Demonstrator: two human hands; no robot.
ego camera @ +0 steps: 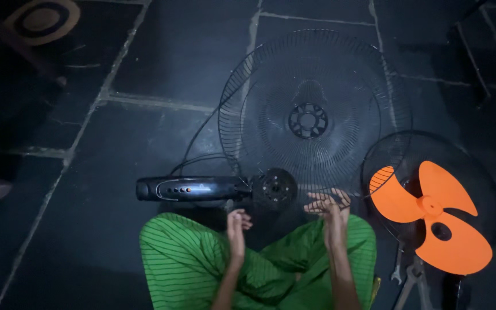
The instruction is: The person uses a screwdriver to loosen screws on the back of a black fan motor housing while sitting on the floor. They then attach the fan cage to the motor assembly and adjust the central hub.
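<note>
Both bare forearms reach forward side by side. The left hand (237,221) hangs loosely curled, empty, fingers bent inward. The right hand (328,204) spreads its fingers (317,202) forward, palm down, gripping nothing.

My left hand (237,221), right hand (329,205): bare, no rings, no sleeves on forearms. Wearing loose green trousers (190,258) with thin dark stripes.

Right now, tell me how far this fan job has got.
Done, by the look of it: the large wire guard lies flat on the floor, and the orange blade rests in the second guard, both off the motor unit. In hand: the right hand touches the large guard's rim; the left hand hovers empty near the motor. Nothing is joined yet.
</note>
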